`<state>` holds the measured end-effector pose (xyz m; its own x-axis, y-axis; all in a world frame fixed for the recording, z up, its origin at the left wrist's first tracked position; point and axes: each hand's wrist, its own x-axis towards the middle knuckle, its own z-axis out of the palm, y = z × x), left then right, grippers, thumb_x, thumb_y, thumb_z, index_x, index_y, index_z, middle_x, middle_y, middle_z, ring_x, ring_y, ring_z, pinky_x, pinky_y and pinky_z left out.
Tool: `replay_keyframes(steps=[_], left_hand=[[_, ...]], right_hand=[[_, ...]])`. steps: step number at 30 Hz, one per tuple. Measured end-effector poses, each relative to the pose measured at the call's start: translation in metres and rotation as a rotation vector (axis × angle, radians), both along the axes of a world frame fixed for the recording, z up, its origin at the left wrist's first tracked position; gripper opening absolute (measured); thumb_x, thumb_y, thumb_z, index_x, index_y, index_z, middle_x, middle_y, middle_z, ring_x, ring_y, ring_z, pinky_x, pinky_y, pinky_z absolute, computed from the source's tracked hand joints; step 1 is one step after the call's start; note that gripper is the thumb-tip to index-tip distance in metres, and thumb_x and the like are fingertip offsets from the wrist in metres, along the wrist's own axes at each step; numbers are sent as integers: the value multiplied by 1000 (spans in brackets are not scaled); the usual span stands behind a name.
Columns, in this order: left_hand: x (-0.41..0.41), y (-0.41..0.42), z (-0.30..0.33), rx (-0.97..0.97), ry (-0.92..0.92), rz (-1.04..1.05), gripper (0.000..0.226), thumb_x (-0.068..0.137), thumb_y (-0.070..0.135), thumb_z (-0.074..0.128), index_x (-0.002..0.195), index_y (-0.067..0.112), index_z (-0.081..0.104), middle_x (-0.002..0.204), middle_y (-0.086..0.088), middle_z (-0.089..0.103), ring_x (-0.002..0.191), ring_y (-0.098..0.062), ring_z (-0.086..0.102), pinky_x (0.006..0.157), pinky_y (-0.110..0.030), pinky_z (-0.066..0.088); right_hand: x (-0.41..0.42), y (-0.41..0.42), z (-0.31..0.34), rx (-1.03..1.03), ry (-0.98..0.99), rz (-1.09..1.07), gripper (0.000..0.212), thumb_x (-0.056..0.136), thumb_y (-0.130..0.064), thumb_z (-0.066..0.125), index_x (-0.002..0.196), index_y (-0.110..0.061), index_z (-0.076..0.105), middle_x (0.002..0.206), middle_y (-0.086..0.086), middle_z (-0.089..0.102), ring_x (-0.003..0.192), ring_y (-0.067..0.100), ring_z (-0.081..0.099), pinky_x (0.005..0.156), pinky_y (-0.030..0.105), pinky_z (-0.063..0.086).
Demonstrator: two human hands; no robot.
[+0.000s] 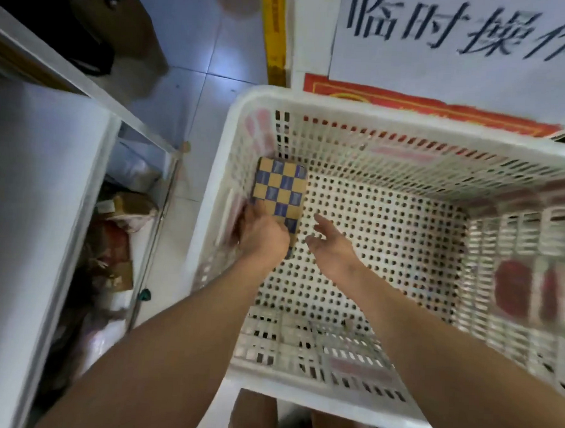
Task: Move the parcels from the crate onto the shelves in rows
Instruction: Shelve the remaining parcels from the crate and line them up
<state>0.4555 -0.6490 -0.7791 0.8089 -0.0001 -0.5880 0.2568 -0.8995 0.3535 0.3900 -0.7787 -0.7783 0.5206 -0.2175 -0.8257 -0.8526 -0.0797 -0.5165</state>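
Observation:
A white perforated plastic crate [313, 99] stands on the floor in front of me. One parcel [281, 189], a flat box checkered in blue and tan, leans in its far left corner. My left hand [262, 234] grips the near end of that parcel, fingers curled around its edge. My right hand [330, 244] hovers beside it over the crate floor, fingers straight and spread, holding nothing. White shelves [48, 155] stand at the left.
Lower shelf levels at the left hold bags and several parcels [124, 208]. A white sign with large black characters [464, 30] and a red mat [427, 105] lie beyond the crate. Yellow tape [274, 33] marks the tiled floor.

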Motion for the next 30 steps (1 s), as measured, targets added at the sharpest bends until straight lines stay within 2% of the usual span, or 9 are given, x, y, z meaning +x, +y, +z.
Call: replay_keyframes(steps=[4,7,9,12,16,20,24,26,30], left_hand=[[0,-19,-22,2,116,185,86,101,33,52,166,10,0,170,-16,22,154,-40,24,124,-57,26],[-6,-18,-34,-8,119,329,56,100,41,43,152,20,41,148,-11,55,133,-39,51,110,-55,42],[-15,-16,-32,-126,110,317,42,97,41,37,126,25,61,133,-8,65,118,-34,59,103,-50,47],[-26,-24,-17,-370,129,396,42,99,35,38,125,26,69,131,1,67,116,-22,61,104,-44,50],[-31,-34,-5,-510,167,500,32,100,37,40,108,35,71,115,9,70,107,-14,67,99,-39,51],[-22,-25,-2,-520,156,645,26,107,33,43,126,26,59,116,4,63,88,-10,66,77,-34,49],[-23,-16,8,-747,654,558,46,99,62,58,127,27,66,129,4,69,115,-23,67,103,-47,50],[-27,-15,14,-915,844,532,54,99,65,56,136,28,67,132,-5,73,122,-30,69,107,-54,51],[-31,-8,4,-816,713,489,65,90,72,63,141,31,61,125,1,76,116,-23,73,109,-53,51]], right_hand=[[-1,0,-26,126,-90,-83,72,106,-16,55,167,-36,22,161,-10,42,115,6,56,93,20,49],[-6,-7,-33,147,-102,-148,69,105,-29,63,164,-36,27,143,-15,53,119,7,58,80,9,45],[-8,-12,-38,99,-103,-140,77,90,-55,79,154,-43,38,142,-11,60,124,10,62,91,17,54],[-14,-22,-45,-8,-63,-56,133,52,-85,87,161,-47,20,155,-4,45,146,22,45,116,48,48],[-21,-32,-36,-71,3,-114,154,47,-76,94,166,-37,4,160,3,30,150,26,33,121,53,40],[-38,-57,-29,420,-56,-411,106,82,-37,90,164,-21,26,149,7,61,132,32,64,112,55,50],[-56,-69,-11,835,-138,-599,53,96,-30,61,147,-14,60,148,16,62,131,37,63,110,56,49],[-62,-69,-9,865,-128,-623,51,102,-29,54,150,-13,57,152,17,58,135,37,60,108,53,51],[-64,-73,-10,623,-123,-516,49,110,-26,54,159,-28,46,151,9,61,142,35,54,109,48,49]])
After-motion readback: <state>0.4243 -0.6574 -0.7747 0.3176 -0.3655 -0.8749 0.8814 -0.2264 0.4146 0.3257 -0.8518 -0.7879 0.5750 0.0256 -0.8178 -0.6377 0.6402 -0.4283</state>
